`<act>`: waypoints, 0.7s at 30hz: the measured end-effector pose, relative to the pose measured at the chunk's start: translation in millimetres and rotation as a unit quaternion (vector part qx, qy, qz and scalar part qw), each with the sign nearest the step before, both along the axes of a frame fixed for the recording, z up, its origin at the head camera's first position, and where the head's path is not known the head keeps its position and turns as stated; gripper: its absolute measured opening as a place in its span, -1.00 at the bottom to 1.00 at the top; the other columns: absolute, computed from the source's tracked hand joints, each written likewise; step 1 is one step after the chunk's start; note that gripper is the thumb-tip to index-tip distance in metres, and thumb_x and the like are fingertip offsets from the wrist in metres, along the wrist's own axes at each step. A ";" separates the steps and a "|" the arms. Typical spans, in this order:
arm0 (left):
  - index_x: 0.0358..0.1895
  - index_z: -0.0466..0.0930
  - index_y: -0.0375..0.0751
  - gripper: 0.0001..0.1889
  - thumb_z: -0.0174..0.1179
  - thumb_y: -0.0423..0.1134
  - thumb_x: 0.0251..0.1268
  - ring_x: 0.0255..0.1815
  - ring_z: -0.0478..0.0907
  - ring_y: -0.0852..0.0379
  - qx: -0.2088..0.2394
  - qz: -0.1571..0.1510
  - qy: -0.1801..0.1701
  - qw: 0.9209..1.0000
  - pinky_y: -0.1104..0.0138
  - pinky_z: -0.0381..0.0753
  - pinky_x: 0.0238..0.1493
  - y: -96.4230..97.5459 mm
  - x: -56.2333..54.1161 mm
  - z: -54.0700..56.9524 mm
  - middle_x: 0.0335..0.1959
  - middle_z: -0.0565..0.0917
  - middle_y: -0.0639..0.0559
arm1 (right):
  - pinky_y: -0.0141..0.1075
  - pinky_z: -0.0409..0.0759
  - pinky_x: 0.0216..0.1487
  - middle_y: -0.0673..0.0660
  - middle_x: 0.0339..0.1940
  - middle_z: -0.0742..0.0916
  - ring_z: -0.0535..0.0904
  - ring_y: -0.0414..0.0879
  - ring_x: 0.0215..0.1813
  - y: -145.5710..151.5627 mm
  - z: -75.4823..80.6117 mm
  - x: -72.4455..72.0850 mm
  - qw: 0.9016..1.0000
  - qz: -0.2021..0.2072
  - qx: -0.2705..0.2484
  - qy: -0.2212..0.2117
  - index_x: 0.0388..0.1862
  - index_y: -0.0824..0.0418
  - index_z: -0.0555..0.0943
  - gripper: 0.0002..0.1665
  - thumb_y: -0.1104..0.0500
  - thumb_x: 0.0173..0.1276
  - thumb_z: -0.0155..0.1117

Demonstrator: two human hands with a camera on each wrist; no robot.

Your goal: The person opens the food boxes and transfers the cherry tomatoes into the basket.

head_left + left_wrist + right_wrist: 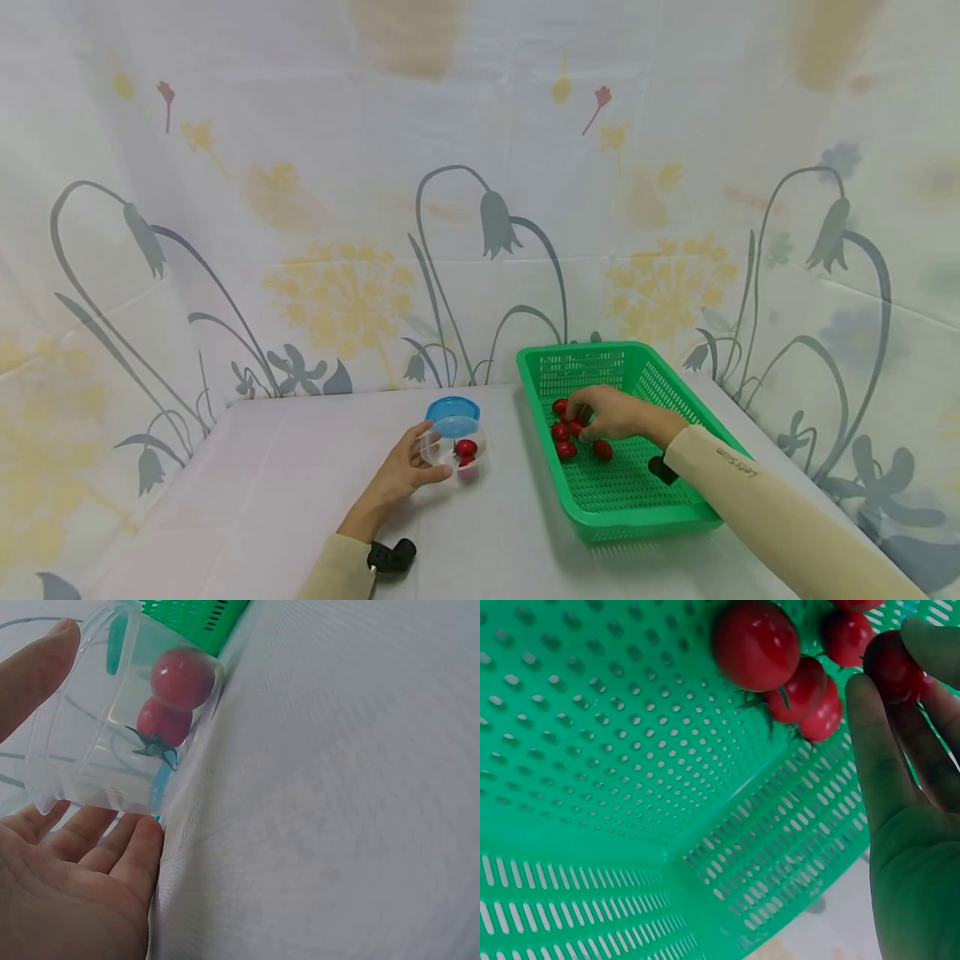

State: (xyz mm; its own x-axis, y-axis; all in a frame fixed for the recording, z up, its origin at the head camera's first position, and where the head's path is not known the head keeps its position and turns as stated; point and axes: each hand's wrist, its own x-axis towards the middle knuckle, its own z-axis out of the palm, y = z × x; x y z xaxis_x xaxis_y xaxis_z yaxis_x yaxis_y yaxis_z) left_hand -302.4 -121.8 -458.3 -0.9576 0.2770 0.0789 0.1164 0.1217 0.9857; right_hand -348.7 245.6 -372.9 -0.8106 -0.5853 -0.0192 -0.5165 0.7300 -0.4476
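Observation:
My left hand (408, 468) holds a clear plastic cup (86, 754) upright on the white cloth, thumb on one side and fingers on the other. Inside the cup lie two red cherry tomatoes (182, 679), one with a green stem. My right hand (617, 414) reaches into the green basket (558, 493). Between its thumb and fingers it pinches a cherry tomato (891, 667), best seen in the right wrist view. Several more cherry tomatoes (756, 645) lie on the basket floor beside that hand.
A round blue lid (453, 407) lies just behind the cup. The basket has raised, slotted walls and stands right of the cup. White cloth (270, 492) covers the table, and a flower-printed curtain (360, 208) hangs behind and at both sides.

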 end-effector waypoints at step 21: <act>0.48 0.02 -0.20 -0.08 0.40 -0.29 0.10 0.31 0.32 -0.22 -0.003 -0.001 -0.006 1.000 0.00 0.31 0.29 0.0 1.5 2.5 0.40 0.26 -0.29 | -0.17 0.56 -0.14 0.12 -0.16 0.67 0.57 -0.05 -0.14 1.7 -0.7 -0.6 1.000 -0.013 0.003 -0.013 -0.12 0.24 0.61 -0.67 0.34 0.11 0.43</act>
State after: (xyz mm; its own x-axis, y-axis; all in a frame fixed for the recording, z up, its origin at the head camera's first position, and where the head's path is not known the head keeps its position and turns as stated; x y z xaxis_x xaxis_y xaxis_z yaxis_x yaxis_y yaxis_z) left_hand -300.9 -121.8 -455.7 -0.9577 0.2798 0.0666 0.1056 0.1269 0.9863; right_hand -349.3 247.3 -373.6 -0.8241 -0.5646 -0.0447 -0.4860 0.7455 -0.4560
